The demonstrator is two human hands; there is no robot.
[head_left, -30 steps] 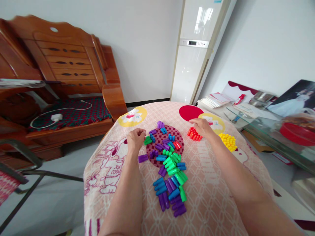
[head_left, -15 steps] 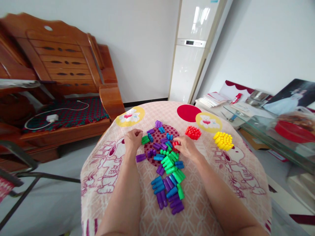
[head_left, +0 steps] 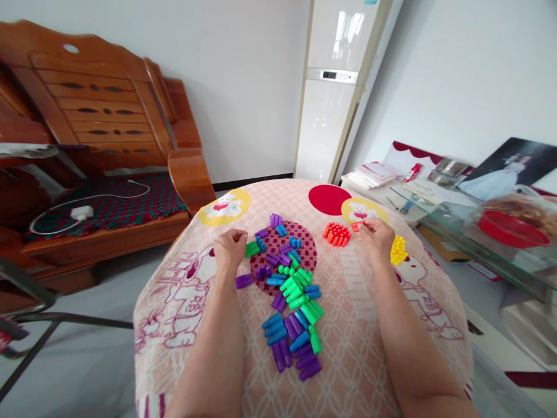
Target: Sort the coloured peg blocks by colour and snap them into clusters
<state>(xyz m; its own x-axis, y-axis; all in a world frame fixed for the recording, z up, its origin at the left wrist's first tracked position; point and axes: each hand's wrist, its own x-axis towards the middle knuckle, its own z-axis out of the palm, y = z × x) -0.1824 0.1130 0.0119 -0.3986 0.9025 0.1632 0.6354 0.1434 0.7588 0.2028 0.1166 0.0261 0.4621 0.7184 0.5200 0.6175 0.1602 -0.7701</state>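
Observation:
My right hand (head_left: pixel 378 237) pinches a red plastic block (head_left: pixel 357 226) made of joined peg-like rods. It hangs just right of a cluster of similar red blocks (head_left: pixel 336 234) and partly covers a group of yellow blocks (head_left: pixel 398 250). My left hand (head_left: pixel 230 248) rests at the left with fingers curled together, and nothing shows between them. Beside its fingertips lies a green block (head_left: pixel 252 249). Purple, blue and green blocks are scattered down the middle, among them a bright green heap (head_left: pixel 296 287), a blue block (head_left: pixel 275 329) and a purple block (head_left: pixel 244 281).
A patterned pink cloth (head_left: pixel 348 360) covers the round table. Behind it stand a wooden bench (head_left: pixel 108 104) at left and a tall white cabinet-like unit (head_left: pixel 326 122). At right, a glass shelf (head_left: pixel 435 217) bears a red basin (head_left: pixel 513 228).
My right hand went from the red cluster to the middle, took the red block there and carried it back to the right of the cluster. My left hand stays nearly still.

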